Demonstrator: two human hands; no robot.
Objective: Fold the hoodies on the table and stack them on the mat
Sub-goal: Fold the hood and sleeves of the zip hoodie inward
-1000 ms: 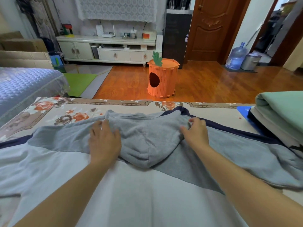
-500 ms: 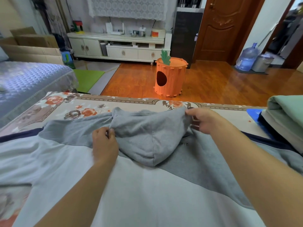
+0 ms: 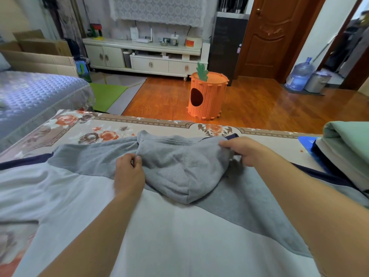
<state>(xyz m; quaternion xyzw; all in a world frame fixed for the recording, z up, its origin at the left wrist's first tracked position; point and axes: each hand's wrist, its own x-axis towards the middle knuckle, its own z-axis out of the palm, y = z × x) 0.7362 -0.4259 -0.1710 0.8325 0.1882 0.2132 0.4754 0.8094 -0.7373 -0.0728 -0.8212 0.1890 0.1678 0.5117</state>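
A grey and pale-white hoodie lies spread across the table with its back up, its grey hood folded down over the shoulders. My left hand pinches the hood's left corner. My right hand grips the hood's right corner and holds it a little off the body. At the right edge sits a stack of folded hoodies, a green one on top, on a blue mat.
The table wears a floral cloth; its far edge runs across the view. Beyond it stand an orange carrot-shaped bin on the wooden floor, a bed at left and a water bottle at right.
Both hands went from lying flat on the hood to gripping its two corners. The hood's far edge has been lifted slightly and drawn taut between them.
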